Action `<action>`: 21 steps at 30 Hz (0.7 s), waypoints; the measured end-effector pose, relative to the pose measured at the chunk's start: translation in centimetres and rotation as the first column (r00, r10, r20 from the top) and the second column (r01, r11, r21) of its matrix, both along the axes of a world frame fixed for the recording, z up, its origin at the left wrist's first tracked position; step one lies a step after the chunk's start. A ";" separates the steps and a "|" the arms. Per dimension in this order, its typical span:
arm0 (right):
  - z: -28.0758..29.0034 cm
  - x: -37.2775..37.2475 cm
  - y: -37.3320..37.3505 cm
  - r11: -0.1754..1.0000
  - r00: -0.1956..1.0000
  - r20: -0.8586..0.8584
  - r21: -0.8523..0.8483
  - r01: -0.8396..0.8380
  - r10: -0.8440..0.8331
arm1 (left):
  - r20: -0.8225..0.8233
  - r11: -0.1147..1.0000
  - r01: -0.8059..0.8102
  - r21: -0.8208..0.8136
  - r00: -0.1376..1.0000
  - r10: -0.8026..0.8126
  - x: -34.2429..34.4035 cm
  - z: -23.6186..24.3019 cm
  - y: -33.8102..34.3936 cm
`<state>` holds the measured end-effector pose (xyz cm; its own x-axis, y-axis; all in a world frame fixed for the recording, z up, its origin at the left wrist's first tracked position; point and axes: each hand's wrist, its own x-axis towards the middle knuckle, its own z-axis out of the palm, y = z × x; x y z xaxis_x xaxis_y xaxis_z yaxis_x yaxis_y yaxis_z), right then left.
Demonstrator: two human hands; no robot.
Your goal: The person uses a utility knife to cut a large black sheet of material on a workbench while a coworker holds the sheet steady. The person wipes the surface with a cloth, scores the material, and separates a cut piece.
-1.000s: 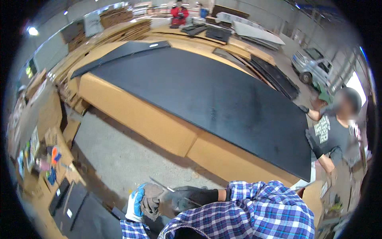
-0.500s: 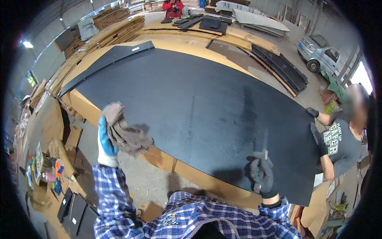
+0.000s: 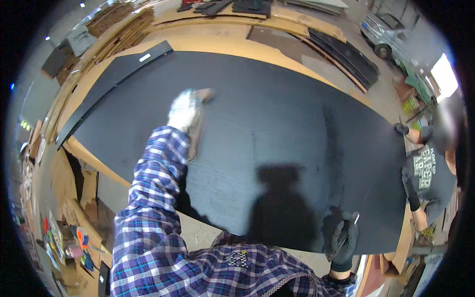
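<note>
On black panel (image 3: pixel 277 123): left hand (image 3: pixel 184 110) pressing, probably, rag (image 3: pixel 198 114).

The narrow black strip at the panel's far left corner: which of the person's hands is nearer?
Left. The left hand reaches toward the narrow black strip; the right hand grips the big black panel's near edge.

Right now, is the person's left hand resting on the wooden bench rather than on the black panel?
No, the left hand presses a rag on the black panel.

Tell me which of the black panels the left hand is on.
The big black panel in the middle: the left hand presses a rag on it. The narrow strip beside it lies untouched.
</note>
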<state>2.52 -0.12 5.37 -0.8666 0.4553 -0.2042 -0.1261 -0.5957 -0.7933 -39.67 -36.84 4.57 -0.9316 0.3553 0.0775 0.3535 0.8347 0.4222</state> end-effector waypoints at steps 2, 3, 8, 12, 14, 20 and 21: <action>0.8 -0.8 -1.8 0.973 0.974 0.038 -0.048 0.224 -0.223 | -0.044 0.854 0.366 0.371 0.925 -0.377 7.8 -1.1 11.0; 1.4 -1.1 -2.3 0.997 0.997 -0.050 0.041 0.063 -0.061 | -0.275 0.681 0.664 0.310 0.748 -0.604 12.4 -1.3 15.7; 3.5 -2.3 -2.6 0.976 0.937 -0.329 0.214 -0.050 0.120 | -0.253 -0.045 0.991 0.127 -0.012 -0.967 33.7 -1.4 23.8; 3.9 -3.1 -1.6 0.917 0.825 -0.504 0.397 -0.041 0.255 | 0.226 0.167 0.660 0.732 -0.003 -0.974 27.7 -0.2 16.4; 3.8 -3.8 -1.6 0.917 0.837 -0.497 0.398 -0.014 0.228 | 0.276 0.327 0.486 0.811 0.176 -0.945 23.2 1.3 9.9; 5.4 -5.8 -2.7 0.956 0.946 -0.293 0.290 -0.053 0.141 | 0.340 0.298 -0.267 0.917 0.911 -0.232 17.8 6.4 -11.3; 5.9 -5.9 -2.7 0.916 0.966 -0.206 0.397 -0.065 0.158 | 0.275 0.204 -0.246 0.948 0.952 -0.134 16.0 5.9 -13.7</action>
